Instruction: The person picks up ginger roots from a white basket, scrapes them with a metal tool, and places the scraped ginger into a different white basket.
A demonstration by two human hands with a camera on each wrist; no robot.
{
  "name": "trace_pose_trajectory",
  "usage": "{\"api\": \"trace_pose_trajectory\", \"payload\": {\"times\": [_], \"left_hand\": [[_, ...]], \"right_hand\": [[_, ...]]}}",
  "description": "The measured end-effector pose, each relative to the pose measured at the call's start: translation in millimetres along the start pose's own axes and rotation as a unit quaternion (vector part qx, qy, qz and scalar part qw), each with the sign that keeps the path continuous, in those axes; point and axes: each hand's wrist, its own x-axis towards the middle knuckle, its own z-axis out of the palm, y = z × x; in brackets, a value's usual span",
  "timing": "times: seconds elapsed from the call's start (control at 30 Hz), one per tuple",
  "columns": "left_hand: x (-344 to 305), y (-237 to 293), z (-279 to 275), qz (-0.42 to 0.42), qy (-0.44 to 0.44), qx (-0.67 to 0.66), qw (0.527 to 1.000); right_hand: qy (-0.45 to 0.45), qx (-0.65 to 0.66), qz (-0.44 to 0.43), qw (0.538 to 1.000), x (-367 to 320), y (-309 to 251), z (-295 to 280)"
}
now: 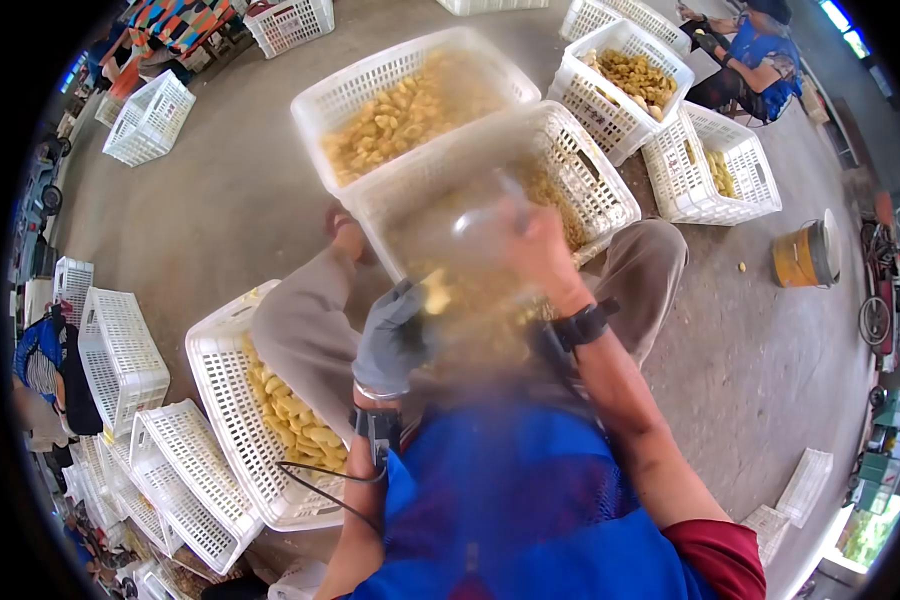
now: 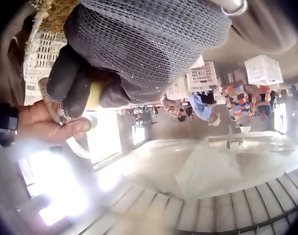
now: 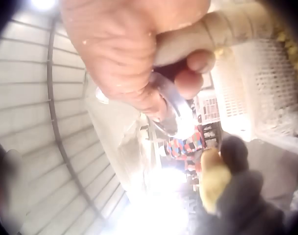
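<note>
Between 2 knees (image 1: 658, 250), left hand (image 1: 392, 335) grips 1 yellow piece (image 3: 215, 183); right hand (image 1: 545, 250) grips 1 pale-handled metal tool (image 3: 217, 32).

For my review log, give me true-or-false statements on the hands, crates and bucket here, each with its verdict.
1. The left hand wears a grey knitted glove. True.
2. The right hand grips a pale, cylindrical handle. True.
3. The right hand is gloved too. False: its skin is bare.
4. The left hand pinches a pale yellow, lumpy piece. True.
5. The white plastic lattice crate beside the left leg is empty. False: it holds yellow pieces.
6. The orange and grey bucket sits inside a crate. False: it stands on the floor.
</note>
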Motion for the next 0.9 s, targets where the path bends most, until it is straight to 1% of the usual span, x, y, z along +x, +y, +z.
{"api": "trace_pose_trajectory", "payload": {"times": [0.07, 0.1, 0.13, 0.17, 0.2, 0.27, 0.3, 0.33, 0.4, 0.5, 0.57, 0.6, 0.63, 0.67, 0.7, 0.73, 0.77, 0.83, 0.87, 0.9], "left_hand": [[11.2, -11.0, -11.9, -0.008, 0.015, -0.074, 0.997], [8.8, -9.3, -10.8, 0.000, -0.028, -0.068, 0.997], [5.5, -6.6, -9.9, 0.009, -0.069, -0.062, 0.996], [2.3, -2.3, -9.6, 0.019, -0.109, -0.056, 0.992], [0.3, 4.2, -9.5, 0.003, -0.144, -0.067, 0.987], [-5.2, 5.3, -1.7, 0.019, -0.083, -0.062, 0.994], [-6.1, 2.4, 2.2, 0.026, -0.051, -0.061, 0.996], [-3.2, -5.3, 2.7, 0.027, -0.020, -0.070, 0.997], [9.3, -23.6, 4.1, 0.025, 0.035, -0.086, 0.995], [7.9, -31.5, 8.2, 0.039, -0.033, 0.008, 0.999], [2.9, -28.0, 18.0, 0.022, -0.068, -0.009, 0.997], [4.3, -26.8, 24.6, 0.018, -0.061, -0.008, 0.998], [4.5, -28.9, 33.4, 0.016, -0.031, -0.006, 0.999], [4.5, -30.2, 44.0, 0.014, -0.001, -0.004, 1.000], [7.7, -34.5, 46.4, 0.029, 0.007, 0.044, 0.999], [13.1, -39.5, 47.5, 0.045, 0.013, 0.093, 0.995], [16.3, -43.4, 49.3, 0.060, 0.020, 0.141, 0.988], [10.4, -43.3, 58.9, 0.081, 0.025, 0.159, 0.984], [9.6, -42.3, 59.3, 0.090, 0.023, 0.163, 0.982], [10.7, -40.3, 60.2, 0.099, 0.020, 0.168, 0.981]], "right_hand": [[-0.030, -0.032, -0.078, 0.996, 0.6, -6.2, 11.0], [-0.037, 0.001, -0.070, 0.997, -3.0, -19.1, 15.4], [-0.034, -0.001, -0.076, 0.997, -2.2, -18.9, 15.7], [-0.030, -0.003, -0.081, 0.996, -1.6, -18.8, 16.0], [-0.014, -0.042, -0.099, 0.994, 6.0, -20.2, 12.9], [0.001, -0.004, -0.055, 0.999, 7.7, -21.4, 3.7], [-0.001, 0.070, 0.010, 0.997, 0.4, -21.5, -5.1], [-0.003, 0.144, 0.077, 0.987, -6.8, -30.1, -11.7], [-0.026, 0.015, -0.053, 0.998, -14.6, -6.4, -0.7], [0.001, 0.030, -0.081, 0.996, -16.8, 1.3, -6.2], [0.007, 0.051, -0.004, 0.999, -20.8, 4.1, -24.0], [0.015, 0.064, 0.032, 0.997, -19.6, 4.4, -33.8], [0.020, 0.077, 0.070, 0.994, -20.7, 5.4, -41.9], [0.017, 0.090, 0.056, 0.994, -22.7, 8.9, -44.3], [0.015, 0.104, 0.042, 0.994, -24.6, 12.5, -46.7], [0.006, 0.119, -0.026, 0.993, -24.2, 19.0, -39.0], [0.006, 0.075, -0.035, 0.997, -23.2, 26.3, -35.5], [0.010, -0.014, -0.051, 0.999, -20.9, 37.9, -29.1], [0.006, -0.096, -0.032, 0.995, -13.8, 46.2, -36.3], [0.007, -0.080, -0.003, 0.997, -12.7, 42.8, -42.3]]}}
